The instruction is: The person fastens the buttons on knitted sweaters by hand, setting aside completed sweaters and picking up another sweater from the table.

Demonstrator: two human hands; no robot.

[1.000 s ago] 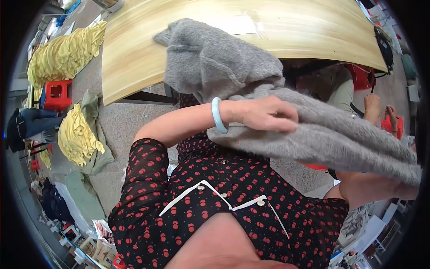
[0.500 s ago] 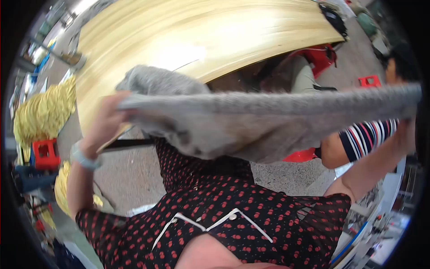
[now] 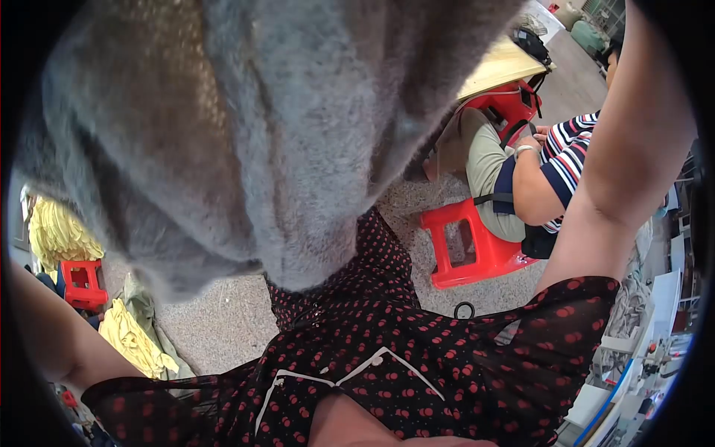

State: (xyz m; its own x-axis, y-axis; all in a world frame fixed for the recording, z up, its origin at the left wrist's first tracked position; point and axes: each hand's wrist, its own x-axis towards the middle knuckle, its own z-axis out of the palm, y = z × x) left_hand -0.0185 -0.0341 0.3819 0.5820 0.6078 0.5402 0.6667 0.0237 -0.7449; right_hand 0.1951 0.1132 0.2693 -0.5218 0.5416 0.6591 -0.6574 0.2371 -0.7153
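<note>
A fuzzy grey knitted fabric [image 3: 298, 134] hangs close before the camera and fills the upper left and middle of the head view. Its lower folds reach down to the front of my dotted dress. Both my arms are raised, one at each side of the picture. My left hand and my right hand lie outside the view, so what they hold does not show.
At the right a person in a striped top [image 3: 570, 160] sits by a red stool [image 3: 473, 246]. Behind is a wooden table corner [image 3: 506, 67]. Yellow fabric [image 3: 63, 231] and another red stool [image 3: 83, 284] are at the left.
The grey fabric has gone from stretched sideways to hanging down, higher and nearer the camera. Both arms have risen and my hands have left the view.
</note>
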